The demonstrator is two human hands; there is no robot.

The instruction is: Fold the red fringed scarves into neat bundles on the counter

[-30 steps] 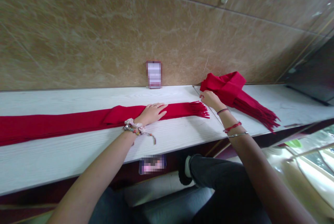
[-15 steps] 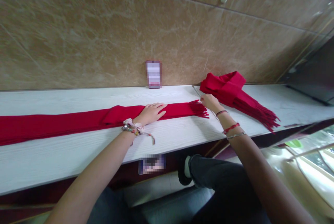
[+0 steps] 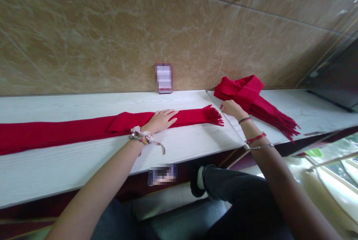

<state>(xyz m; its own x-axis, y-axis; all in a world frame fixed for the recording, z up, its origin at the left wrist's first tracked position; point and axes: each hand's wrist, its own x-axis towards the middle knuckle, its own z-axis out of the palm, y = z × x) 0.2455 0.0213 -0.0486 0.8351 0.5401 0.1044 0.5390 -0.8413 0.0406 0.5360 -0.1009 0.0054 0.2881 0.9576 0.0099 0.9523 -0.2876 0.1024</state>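
The left hand (image 3: 162, 120) presses open and flat on the long red scarf (image 3: 69, 132) across the table (image 3: 84, 165), while the right hand (image 3: 231, 109) curls at the fringed end (image 3: 214, 115), its grip impossible to tell.

Wall (image 3: 112, 27): clad in brown marbled tiles. Bench (image 3: 84, 165): white wood-grain, set against it. Floor (image 3: 310, 184): glossy, brightly lit.

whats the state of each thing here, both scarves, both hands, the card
long scarf: laid out flat along the white table, fringed end to the right
bundled scarf: folded over itself by the wall, fringe trailing
left hand: open, palm down on the long scarf
right hand: curled beside the fringed end, grip unclear
card: upright against the wall, face blurred
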